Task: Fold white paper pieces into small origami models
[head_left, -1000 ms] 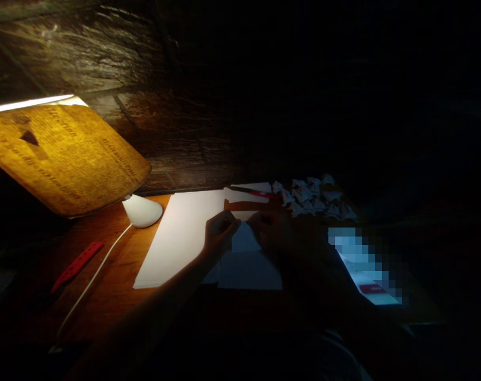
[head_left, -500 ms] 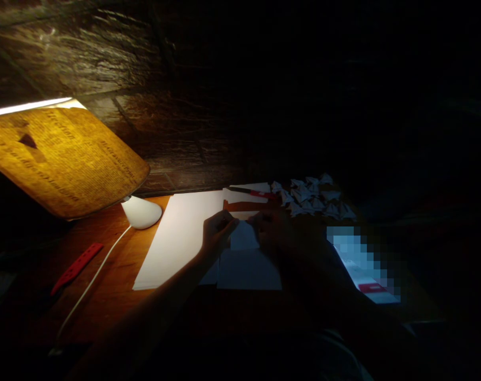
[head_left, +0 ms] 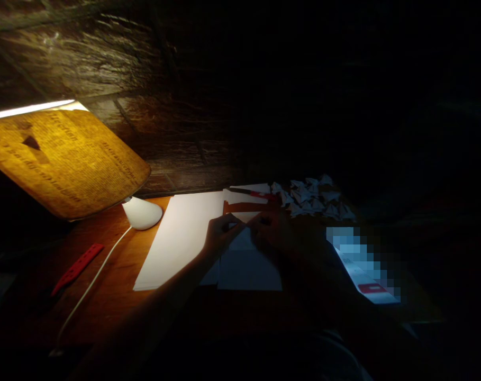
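Observation:
A small piece of white paper [head_left: 242, 243] is pinched between my two hands above a larger sheet [head_left: 248, 271]. My left hand [head_left: 221, 233] is closed on its upper edge, thumb and fingertips pressed together. Almost touching those fingertips, my right hand [head_left: 269, 227] is closed in a pinch on the same piece, though deep shadow hides most of its fingers. Several small folded paper shapes [head_left: 309, 196] lie grouped beyond my right hand. Behind the hands rests a tool with a dark blade and red handle [head_left: 260, 195].
Left of my hands lies a stack of white sheets [head_left: 177, 238]. A lit lamp [head_left: 69, 159] with a printed shade and white base [head_left: 143, 212] leans over the wooden table [head_left: 113, 286]. Its cord passes a red slotted strip [head_left: 77, 269]. A glowing screen [head_left: 355, 264] lies right, partly pixelated.
My left hand's fingertips have slid right along the paper's upper edge, up to my right fingertips. My right hand has barely moved.

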The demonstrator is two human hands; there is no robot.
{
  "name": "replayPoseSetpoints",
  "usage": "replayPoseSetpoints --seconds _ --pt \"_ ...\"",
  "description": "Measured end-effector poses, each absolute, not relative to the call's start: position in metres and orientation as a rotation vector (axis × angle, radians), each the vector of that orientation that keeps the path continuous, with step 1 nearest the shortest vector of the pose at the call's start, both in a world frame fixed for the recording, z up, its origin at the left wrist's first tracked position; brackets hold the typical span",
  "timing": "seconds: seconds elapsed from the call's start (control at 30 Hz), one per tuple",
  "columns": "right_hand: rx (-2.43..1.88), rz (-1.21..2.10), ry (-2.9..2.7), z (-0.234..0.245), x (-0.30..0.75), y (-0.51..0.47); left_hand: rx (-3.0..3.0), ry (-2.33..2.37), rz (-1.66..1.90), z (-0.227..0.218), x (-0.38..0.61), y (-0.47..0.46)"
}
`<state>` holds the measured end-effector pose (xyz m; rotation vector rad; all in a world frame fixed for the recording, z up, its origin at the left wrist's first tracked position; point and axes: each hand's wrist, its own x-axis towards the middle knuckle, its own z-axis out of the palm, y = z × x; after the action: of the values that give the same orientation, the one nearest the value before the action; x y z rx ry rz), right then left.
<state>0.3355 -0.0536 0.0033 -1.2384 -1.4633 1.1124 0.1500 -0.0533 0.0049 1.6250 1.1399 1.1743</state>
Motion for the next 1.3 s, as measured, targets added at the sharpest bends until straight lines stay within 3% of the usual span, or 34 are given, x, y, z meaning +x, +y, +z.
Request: replayPoseSetpoints --seconds 1.3 --pt "-1.138 1.212 -1.369 -0.0002 0.3377 -0.0488 1.023 1.0 1.258 0.0052 0.1492 -0.0513"
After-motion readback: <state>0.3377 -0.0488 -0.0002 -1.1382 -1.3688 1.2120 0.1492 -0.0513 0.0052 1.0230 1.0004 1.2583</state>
